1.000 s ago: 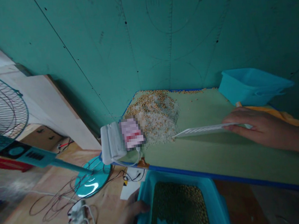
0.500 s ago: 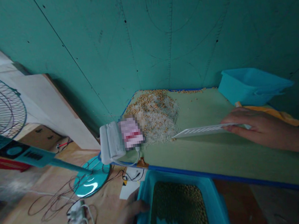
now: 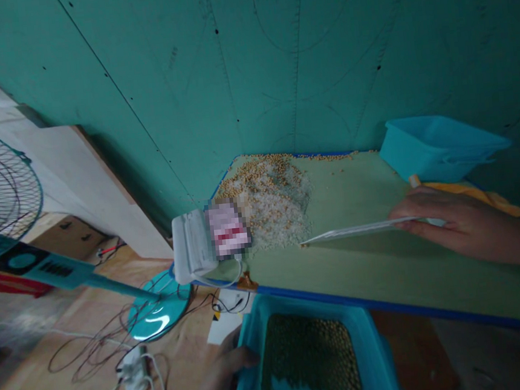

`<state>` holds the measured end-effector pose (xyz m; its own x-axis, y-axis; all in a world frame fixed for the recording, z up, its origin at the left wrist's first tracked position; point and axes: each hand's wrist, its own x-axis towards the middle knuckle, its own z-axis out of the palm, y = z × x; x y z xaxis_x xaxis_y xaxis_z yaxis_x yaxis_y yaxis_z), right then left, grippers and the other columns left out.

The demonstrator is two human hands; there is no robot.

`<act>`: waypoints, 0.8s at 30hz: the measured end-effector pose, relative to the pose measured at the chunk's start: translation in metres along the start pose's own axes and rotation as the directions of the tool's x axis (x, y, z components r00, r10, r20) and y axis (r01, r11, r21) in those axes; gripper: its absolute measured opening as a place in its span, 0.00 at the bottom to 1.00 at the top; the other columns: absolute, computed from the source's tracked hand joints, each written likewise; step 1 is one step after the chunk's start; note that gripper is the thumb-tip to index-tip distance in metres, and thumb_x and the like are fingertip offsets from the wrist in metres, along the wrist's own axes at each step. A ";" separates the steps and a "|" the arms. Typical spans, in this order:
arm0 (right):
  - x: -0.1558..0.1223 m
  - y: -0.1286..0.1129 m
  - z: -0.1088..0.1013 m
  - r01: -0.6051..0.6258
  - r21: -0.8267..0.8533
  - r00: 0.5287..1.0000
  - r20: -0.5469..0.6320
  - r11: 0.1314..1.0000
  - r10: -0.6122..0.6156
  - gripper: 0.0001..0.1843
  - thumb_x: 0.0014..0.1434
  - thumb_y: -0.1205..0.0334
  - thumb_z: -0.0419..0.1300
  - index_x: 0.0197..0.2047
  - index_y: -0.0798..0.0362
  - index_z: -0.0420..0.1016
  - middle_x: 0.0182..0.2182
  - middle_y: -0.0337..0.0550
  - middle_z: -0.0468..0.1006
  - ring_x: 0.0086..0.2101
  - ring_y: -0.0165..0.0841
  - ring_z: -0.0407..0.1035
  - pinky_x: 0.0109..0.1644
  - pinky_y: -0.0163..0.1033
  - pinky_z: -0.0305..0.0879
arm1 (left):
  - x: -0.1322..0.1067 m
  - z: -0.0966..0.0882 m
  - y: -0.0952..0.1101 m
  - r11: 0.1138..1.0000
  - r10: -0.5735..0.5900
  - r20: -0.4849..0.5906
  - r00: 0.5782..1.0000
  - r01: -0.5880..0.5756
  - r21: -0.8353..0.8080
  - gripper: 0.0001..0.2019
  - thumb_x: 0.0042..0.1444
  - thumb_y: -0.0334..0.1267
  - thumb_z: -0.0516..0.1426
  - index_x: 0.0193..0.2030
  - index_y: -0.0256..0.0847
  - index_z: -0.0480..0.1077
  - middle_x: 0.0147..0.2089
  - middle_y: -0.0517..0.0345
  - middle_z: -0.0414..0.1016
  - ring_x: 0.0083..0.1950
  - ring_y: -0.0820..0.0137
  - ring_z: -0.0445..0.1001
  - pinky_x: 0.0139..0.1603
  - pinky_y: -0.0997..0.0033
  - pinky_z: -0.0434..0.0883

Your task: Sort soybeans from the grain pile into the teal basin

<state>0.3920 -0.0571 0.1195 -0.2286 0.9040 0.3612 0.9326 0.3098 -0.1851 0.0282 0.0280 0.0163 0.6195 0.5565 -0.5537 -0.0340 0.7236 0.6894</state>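
Note:
My right hand [image 3: 442,218] is closed round a white slotted spatula [image 3: 349,231] held low over the table. Its far tip is at the near right edge of a heap of white rice-like grains mixed with yellow soybeans [image 3: 279,208]. At the bottom, my left hand [image 3: 229,361] grips the left rim of a blue plastic basin [image 3: 381,336], its thumb over the edge. Small dark green beans [image 3: 296,349] and yellow soybeans [image 3: 345,363] lie inside that basin, with some blue bottom showing. The basin stands against the table's front edge.
Another blue basin [image 3: 438,149] stands at the table's back right, beside an orange cloth [image 3: 483,197]. A white device [image 3: 194,246] with a cable sits at the table's left end, next to a blurred pink-white item [image 3: 228,229]. A fan [image 3: 52,271] and power strip [image 3: 134,376] are on the left.
My right hand has shifted slightly right, and the spatula has turned so its slots show less. My left hand and the basin have hardly moved.

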 end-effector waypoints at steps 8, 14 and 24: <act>-0.004 -0.011 -0.001 0.025 -0.020 1.000 0.016 0.999 -0.025 0.06 0.56 0.61 0.50 0.36 0.45 0.67 0.29 0.37 0.73 0.32 0.35 0.66 0.38 0.43 0.60 | -0.001 0.004 0.000 0.998 -0.012 -0.002 1.000 0.012 -0.059 0.26 0.32 0.25 0.55 0.45 0.36 0.71 0.26 0.56 0.77 0.31 0.61 0.72 0.28 0.70 0.66; -0.005 -0.019 -0.002 0.024 -0.033 0.999 0.026 0.999 -0.023 0.06 0.56 0.61 0.50 0.37 0.45 0.65 0.28 0.38 0.73 0.32 0.36 0.66 0.36 0.43 0.62 | -0.002 0.003 0.000 0.997 -0.004 0.000 1.000 0.004 -0.076 0.27 0.33 0.25 0.56 0.46 0.35 0.70 0.25 0.56 0.77 0.29 0.65 0.71 0.24 0.74 0.64; -0.013 -0.034 -0.003 0.006 -0.044 0.996 0.091 0.999 -0.002 0.08 0.56 0.61 0.49 0.39 0.38 0.63 0.27 0.36 0.72 0.30 0.37 0.67 0.33 0.45 0.64 | -0.001 0.016 -0.008 0.992 0.028 0.025 0.999 -0.025 -0.122 0.27 0.37 0.23 0.52 0.48 0.40 0.67 0.27 0.57 0.76 0.26 0.66 0.73 0.26 0.70 0.69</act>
<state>0.3637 -0.0800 0.1245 -0.2553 0.9262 0.2774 0.9424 0.3025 -0.1427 0.0404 0.0148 0.0185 0.6380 0.5662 -0.5218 -0.1449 0.7539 0.6408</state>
